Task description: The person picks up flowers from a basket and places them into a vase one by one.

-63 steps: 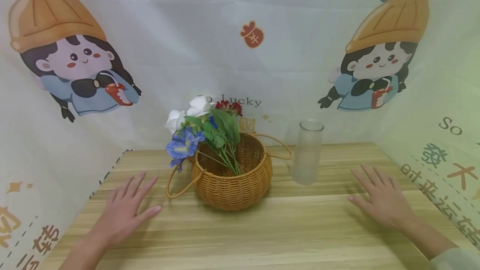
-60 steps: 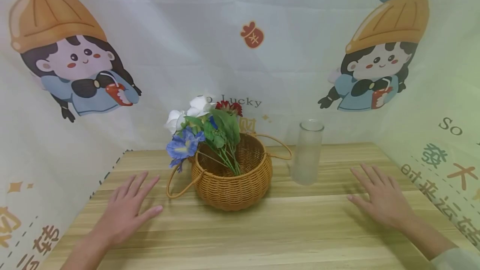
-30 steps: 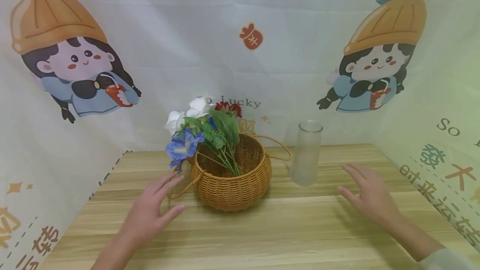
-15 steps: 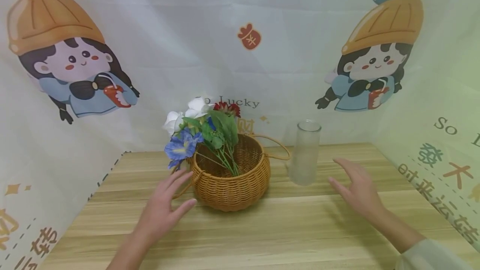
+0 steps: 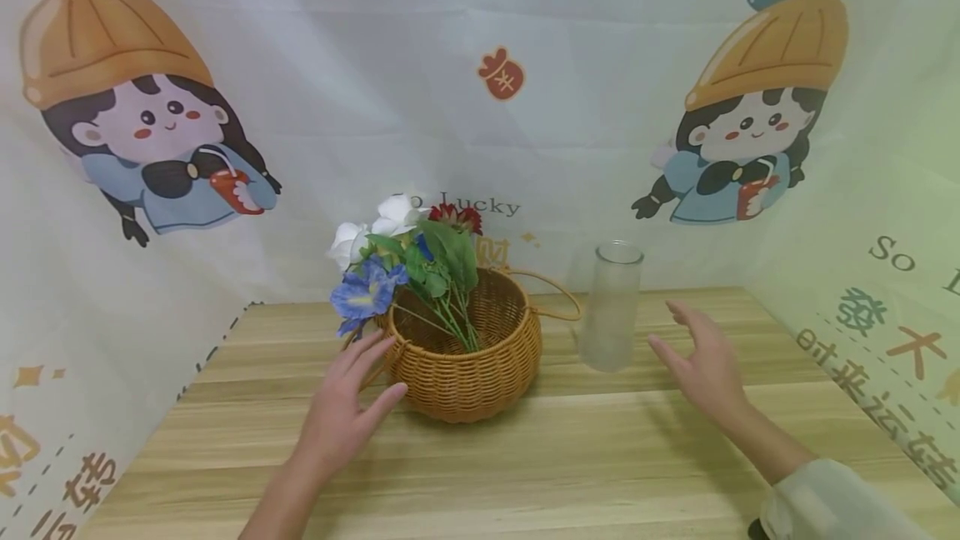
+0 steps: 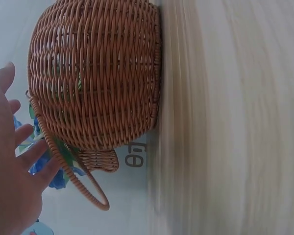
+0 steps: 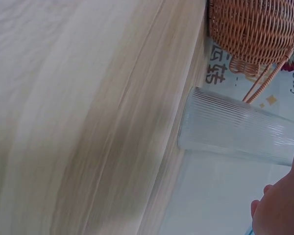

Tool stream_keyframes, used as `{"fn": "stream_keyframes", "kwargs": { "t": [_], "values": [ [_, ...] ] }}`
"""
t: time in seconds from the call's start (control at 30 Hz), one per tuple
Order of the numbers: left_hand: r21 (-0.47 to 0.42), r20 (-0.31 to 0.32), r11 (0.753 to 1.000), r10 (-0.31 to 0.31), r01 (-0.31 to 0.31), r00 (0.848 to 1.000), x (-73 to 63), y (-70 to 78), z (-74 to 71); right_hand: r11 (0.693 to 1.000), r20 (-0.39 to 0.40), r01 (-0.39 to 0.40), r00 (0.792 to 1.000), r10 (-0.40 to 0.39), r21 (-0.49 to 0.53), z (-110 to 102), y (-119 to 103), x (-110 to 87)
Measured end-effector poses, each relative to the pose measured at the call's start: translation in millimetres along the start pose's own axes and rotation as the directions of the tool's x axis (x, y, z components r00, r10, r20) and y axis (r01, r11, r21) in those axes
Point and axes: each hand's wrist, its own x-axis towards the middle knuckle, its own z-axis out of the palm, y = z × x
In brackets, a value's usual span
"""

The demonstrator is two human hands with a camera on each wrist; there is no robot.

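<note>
A round brown wicker basket (image 5: 465, 386) stands on the table, with artificial flowers leaning out to its left: white blooms (image 5: 397, 215), a blue one (image 5: 367, 294) and a red one (image 5: 459, 219). My left hand (image 5: 341, 411) is beside the basket's left side, fingers extended and holding nothing. In the left wrist view its fingers overlap the basket's looped handle (image 6: 71, 171); whether they touch it I cannot tell. To the right of the basket stands an upright ribbed glass vase (image 5: 611, 311). My right hand (image 5: 705, 369) hovers right of the vase, apart from it, thumb and fingers spread.
The light wooden table (image 5: 525, 482) ends at a white printed cloth backdrop (image 5: 375, 90) behind and on both sides. The basket's right handle (image 5: 551, 282) sticks out towards the vase.
My left hand has moved right and a little forward to the basket's left side. My right hand has moved left towards the vase. Basket, flowers and vase stay in place.
</note>
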Motion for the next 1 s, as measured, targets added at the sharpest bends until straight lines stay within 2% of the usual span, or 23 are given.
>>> {"fn": "stream_keyframes", "kwargs": {
  "t": [0.23,0.53,1.0],
  "values": [
    [-0.031,-0.019,0.999,-0.045,0.044,0.999,5.0,2.6,8.6,0.996,-0.016,-0.081,0.996,0.082,0.042,10.8,3.4,9.1],
    [-0.057,-0.049,0.997,-0.048,0.045,0.998,7.0,2.3,18.1,0.99,-0.03,-0.088,0.995,0.091,0.106,19.2,6.4,18.8],
    [-0.062,-0.146,0.997,-0.055,0.046,0.988,15.2,3.9,29.4,0.969,0.015,-0.184,0.983,0.184,0.166,27.3,9.1,30.6]
  ]
}}
